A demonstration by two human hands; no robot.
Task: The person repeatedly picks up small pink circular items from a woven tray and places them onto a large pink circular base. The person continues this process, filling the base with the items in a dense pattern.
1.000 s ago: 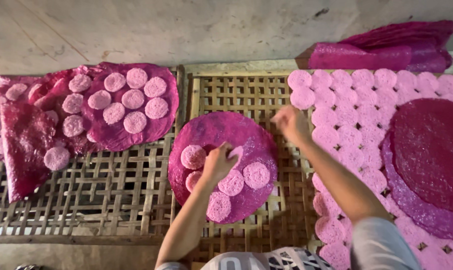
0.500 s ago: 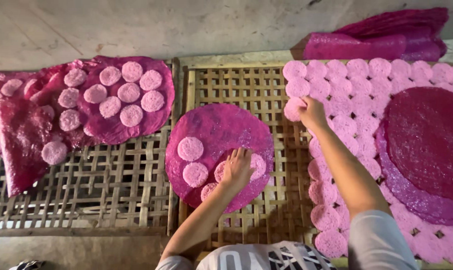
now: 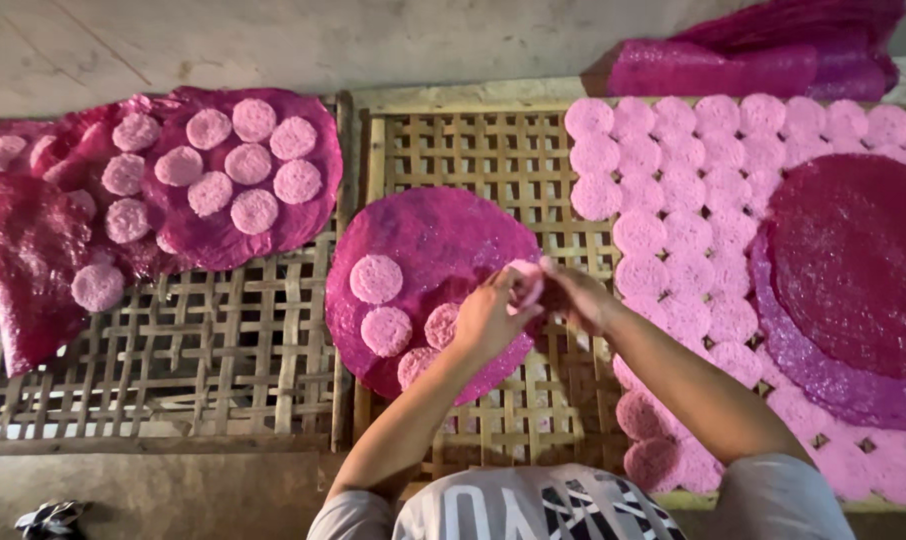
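Your left hand (image 3: 493,318) and right hand (image 3: 581,296) meet, pinching one pale disc (image 3: 526,283) over the right edge of the dark sheet (image 3: 433,240) on the centre rack (image 3: 493,140): four discs laid near-left, most of it bare, many discs waiting right.

Small pink disc (image 3: 526,284) half-hidden between left hand (image 3: 488,318) and right hand (image 3: 581,297)

Bamboo lattice racks (image 3: 223,360) carrying magenta sheets (image 3: 428,250), pink discs (image 3: 673,200).
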